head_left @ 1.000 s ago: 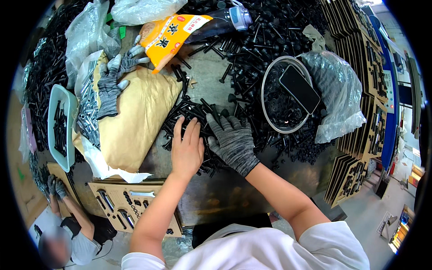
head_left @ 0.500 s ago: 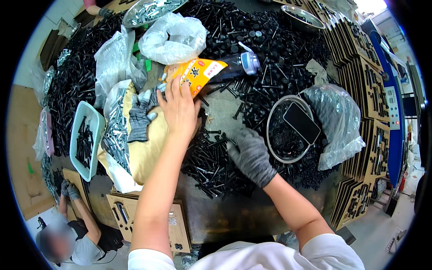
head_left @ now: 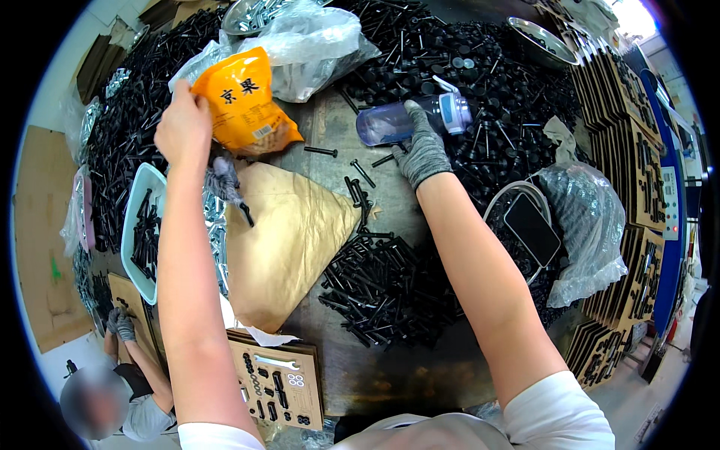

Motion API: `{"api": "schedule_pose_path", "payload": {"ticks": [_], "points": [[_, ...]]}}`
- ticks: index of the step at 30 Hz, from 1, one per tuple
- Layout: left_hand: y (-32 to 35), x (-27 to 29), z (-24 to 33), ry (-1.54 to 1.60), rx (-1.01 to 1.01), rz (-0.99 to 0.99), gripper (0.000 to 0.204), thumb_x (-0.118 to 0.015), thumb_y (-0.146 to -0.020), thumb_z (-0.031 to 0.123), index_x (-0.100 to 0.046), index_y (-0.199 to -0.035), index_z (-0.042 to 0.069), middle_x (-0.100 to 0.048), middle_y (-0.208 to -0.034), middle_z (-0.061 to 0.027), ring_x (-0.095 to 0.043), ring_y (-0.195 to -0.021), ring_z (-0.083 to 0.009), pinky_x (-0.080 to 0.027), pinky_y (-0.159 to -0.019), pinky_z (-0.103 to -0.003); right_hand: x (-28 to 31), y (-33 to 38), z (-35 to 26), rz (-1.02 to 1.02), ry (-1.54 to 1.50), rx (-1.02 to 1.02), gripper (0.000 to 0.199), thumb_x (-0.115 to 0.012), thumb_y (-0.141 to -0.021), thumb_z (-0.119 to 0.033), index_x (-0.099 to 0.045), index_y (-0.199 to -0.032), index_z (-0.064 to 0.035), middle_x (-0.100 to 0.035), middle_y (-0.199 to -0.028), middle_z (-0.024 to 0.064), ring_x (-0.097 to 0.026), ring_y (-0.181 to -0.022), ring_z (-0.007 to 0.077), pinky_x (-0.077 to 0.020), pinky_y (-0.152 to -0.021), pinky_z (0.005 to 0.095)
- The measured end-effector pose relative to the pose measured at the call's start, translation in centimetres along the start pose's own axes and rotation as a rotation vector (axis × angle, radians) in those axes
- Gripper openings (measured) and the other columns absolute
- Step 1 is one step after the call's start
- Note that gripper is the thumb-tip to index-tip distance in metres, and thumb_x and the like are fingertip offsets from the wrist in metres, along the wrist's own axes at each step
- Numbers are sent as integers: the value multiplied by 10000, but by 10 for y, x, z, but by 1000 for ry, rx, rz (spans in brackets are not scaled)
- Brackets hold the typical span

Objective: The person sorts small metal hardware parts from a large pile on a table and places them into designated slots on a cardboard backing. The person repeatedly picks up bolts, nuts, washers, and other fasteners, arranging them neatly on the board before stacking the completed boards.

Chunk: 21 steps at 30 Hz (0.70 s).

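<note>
Since the orange bag looks like a soft, crinkly food packet, I'd guess it's pretty light and goes floppy wherever you squeeze it. It's on the far left, just beyond the brown paper sack, with clear plastic behind it. The left grip, bare skin, is closed on the bag's left edge, which seems like a decent spot: you get a fold of film and don't crush what's inside. My worry would be slick film slipping, and maybe brittle contents, so pinch the edge, don't squash the middle.

The bottle is another story. It lies on its side across the far middle of the counter, cap end pointing right over the black hardware. See-through, stiff-looking, probably smooth plastic, and likely heavier if there's liquid in it (can't tell). The right grip, in a grey knit glove, has its fingers over the body near the cap, but I can't tell how tightly it's closed. Round body could roll, so I'd wrap it around the middle; that cap loop looks too flimsy to trust imo.
</note>
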<state>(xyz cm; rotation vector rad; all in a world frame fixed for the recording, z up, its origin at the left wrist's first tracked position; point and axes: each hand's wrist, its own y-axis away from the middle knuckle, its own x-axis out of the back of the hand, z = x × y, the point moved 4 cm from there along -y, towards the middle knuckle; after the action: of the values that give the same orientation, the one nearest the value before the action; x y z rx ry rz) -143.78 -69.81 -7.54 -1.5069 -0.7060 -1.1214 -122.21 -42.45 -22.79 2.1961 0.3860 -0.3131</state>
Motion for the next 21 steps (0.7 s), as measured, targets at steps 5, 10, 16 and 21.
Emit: {"api": "schedule_pose_path", "payload": {"ticks": [5, 10, 16, 21], "points": [[20, -1, -19, 11, -76, -60, 244, -555, -946, 323, -563, -1092, 127, -725, -930, -142, -695, -849, -378, -536, -714, -499, -37, 10, 16, -234, 286, 590, 849, -832, -720, -232, -329, -1402, -174, -512, -1335, 32, -538, -1175, 199, -463, -1036, 411], [47, 4, -25, 218, -59, 152, 305, -584, -959, 253, -554, -1185, 50, -672, -1091, -192, -652, -1008, -368, -507, -856, -452, -130, 70, 63, -683, 340, 871, 688, -820, -637, -118, -484, -1236, -64, -599, -1136, 92, -613, -1042, 286, -500, -959, 409], [121, 39, 56, 757, -518, 220, 303, -525, -814, -107, -546, -1095, 6, -582, -1130, -152, -585, -1046, -306, -464, -932, -401, -143, 39, 96, -360, 1003, 1039, 656, -819, -669, -276, -535, -1211, -39, -586, -1184, 207, -550, -1148, 395, -453, -1002, 456], [146, -32, 93, 563, -451, -285, 253, -503, -812, -53, -548, -1055, -1, -584, -1112, -163, -592, -1049, -347, -505, -884, -430, -70, 31, 81, -284, 1166, 1432, 326, -679, -747, -199, -645, -1033, -46, -642, -1125, 217, -587, -1097, 391, -464, -939, 474]]}}
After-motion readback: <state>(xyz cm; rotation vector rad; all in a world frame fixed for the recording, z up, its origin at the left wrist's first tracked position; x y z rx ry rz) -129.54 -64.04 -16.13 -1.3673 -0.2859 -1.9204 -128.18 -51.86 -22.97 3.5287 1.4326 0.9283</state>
